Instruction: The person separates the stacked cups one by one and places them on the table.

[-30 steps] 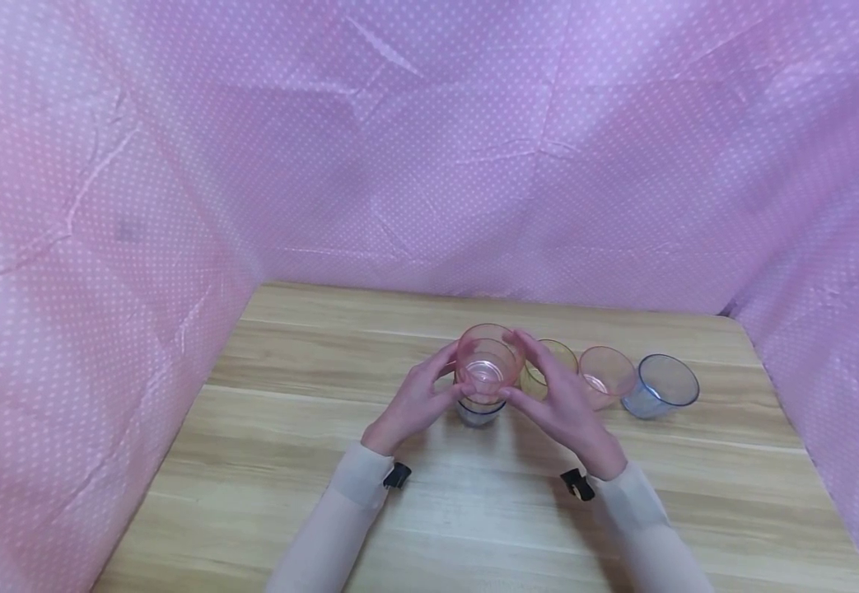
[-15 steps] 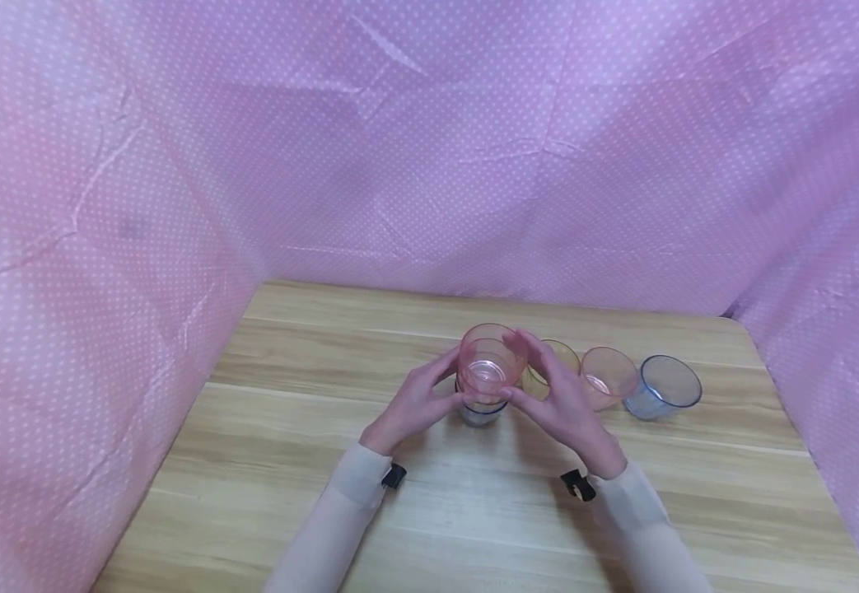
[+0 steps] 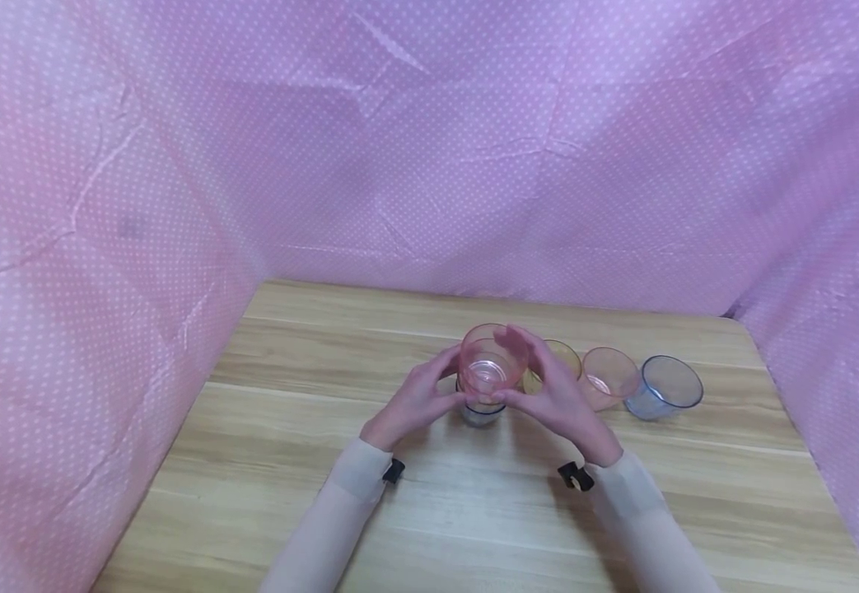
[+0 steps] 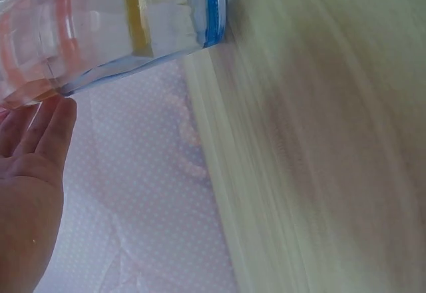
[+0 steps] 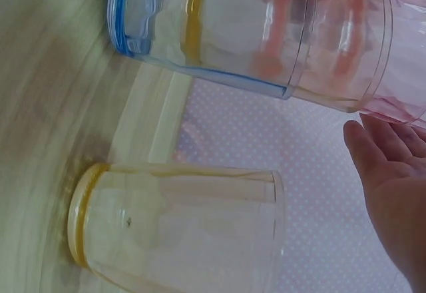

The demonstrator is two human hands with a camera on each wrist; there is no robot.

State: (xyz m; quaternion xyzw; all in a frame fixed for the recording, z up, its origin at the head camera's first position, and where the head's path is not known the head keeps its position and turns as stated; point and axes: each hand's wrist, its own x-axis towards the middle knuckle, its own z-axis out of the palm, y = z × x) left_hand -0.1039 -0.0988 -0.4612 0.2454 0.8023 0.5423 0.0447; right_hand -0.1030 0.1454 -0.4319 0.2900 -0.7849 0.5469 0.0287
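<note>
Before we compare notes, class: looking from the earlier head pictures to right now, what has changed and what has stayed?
The right hand has shifted slightly toward the person's left, its fingers reaching further round the top pink cup. Nothing was visibly taken up or let go. The left hand, the stack, and the row's yellow cup, lone pink cup and lone blue cup look unchanged.

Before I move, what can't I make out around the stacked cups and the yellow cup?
Head view: part of the yellow cup, hidden behind the right hand.
Head view: far fingertips of the left hand, unclear behind the top pink cup.
Left wrist view: upper end of the stacked cups, cut off by the left edge.
Right wrist view: one side of the yellow cup, cut off by the bottom edge.
</note>
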